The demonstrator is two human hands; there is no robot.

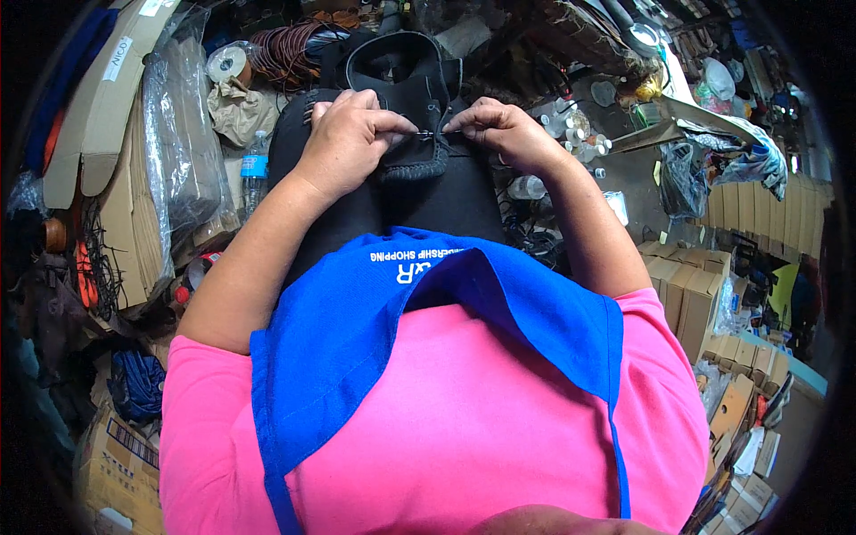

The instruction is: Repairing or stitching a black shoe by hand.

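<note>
A black shoe upper (406, 85) with a braided stitched edge rests on my lap, which is clad in black trousers. My left hand (346, 138) pinches its stitched rim from the left. My right hand (501, 129) pinches a thin needle (435, 133) that bridges the gap between both hands just above the braided seam. Both forearms come up from below, over a blue apron (374, 312) and a pink shirt.
Flat cardboard and plastic-wrapped sheets (169, 134) lean at the left beside a water bottle (254, 169). A coil of brown cord (290, 49) lies at the top. Stacks of brown boxes (704, 285) stand at the right; small bottles (580, 134) clutter the floor.
</note>
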